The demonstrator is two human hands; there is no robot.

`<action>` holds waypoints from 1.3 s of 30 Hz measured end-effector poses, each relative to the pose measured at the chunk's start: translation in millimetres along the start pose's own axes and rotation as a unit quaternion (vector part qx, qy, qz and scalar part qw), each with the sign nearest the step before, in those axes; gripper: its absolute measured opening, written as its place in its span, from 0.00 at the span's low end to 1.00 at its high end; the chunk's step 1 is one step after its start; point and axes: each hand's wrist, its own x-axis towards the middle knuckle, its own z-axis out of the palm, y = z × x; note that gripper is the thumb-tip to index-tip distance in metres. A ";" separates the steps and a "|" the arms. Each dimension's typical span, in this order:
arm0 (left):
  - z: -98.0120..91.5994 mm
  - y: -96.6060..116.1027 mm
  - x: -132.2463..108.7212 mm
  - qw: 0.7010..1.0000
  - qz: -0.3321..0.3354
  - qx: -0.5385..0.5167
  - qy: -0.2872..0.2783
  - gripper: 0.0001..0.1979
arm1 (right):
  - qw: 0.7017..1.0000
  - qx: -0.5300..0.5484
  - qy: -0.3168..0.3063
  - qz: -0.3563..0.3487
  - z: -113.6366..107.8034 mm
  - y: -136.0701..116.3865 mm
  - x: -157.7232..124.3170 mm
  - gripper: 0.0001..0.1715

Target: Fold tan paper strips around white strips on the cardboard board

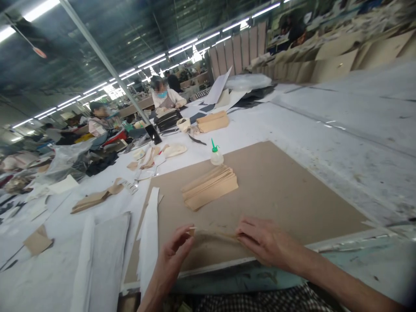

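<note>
My right hand (263, 238) is closed over the near part of a brown board (279, 186), pinching a thin tan strip (227, 235) seen almost edge-on. My left hand (173, 251) is closed too, thumb and fingers pinching a small tan end with a pale tip. Whether this end belongs to the same strip is blurred. Just beyond both hands lies a fanned stack of tan strips (211, 188) on the board. Behind the stack stands a clear squeeze bottle (216, 157) with a green nozzle.
Long white strips (151, 234) lie along the board's left edge. Grey-white sheets (108, 242) and tan pieces (91, 201) are farther left. A phone (152, 134) and another tan stack (212, 121) are across the table. Co-workers sit beyond. Tan panels (334, 65) line the far right.
</note>
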 end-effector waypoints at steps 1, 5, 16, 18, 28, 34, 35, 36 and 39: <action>-1.2 -6.9 0.3 0.999 -0.039 -0.029 0.022 0.26 | 1.000 -0.025 -0.013 -0.008 5.4 -1.4 3.6 0.14; -7.7 -9.7 2.2 0.989 -0.056 -0.058 0.125 0.41 | 0.995 -0.070 -0.065 -0.007 17.0 -3.3 17.1 0.09; 25.9 30.9 13.1 0.873 0.337 0.336 -0.112 0.14 | 0.990 -0.102 -0.095 -0.026 13.2 4.8 22.9 0.06; 25.2 23.1 24.2 0.859 0.347 0.369 -0.075 0.04 | 0.988 -0.130 -0.081 -0.033 6.5 7.9 21.9 0.06; 16.4 -38.9 -11.3 0.821 0.398 0.408 0.033 0.15 | 0.967 -0.192 0.103 -0.130 35.3 36.3 -30.4 0.22; 20.1 -47.9 -21.6 0.844 0.364 0.390 0.048 0.17 | 0.975 -0.161 0.140 -0.054 47.8 9.5 -33.1 0.23; 20.0 -47.0 -21.9 0.843 0.362 0.394 0.046 0.17 | 0.976 -0.161 0.139 -0.050 52.0 2.3 -28.0 0.23; 19.5 -45.8 -22.7 0.842 0.362 0.397 0.044 0.16 | 0.975 -0.165 0.139 -0.051 57.4 -4.2 -22.5 0.24; 13.6 -42.4 -29.1 0.844 0.346 0.408 0.034 0.15 | 0.968 -0.192 0.145 -0.069 75.6 -14.7 -9.6 0.24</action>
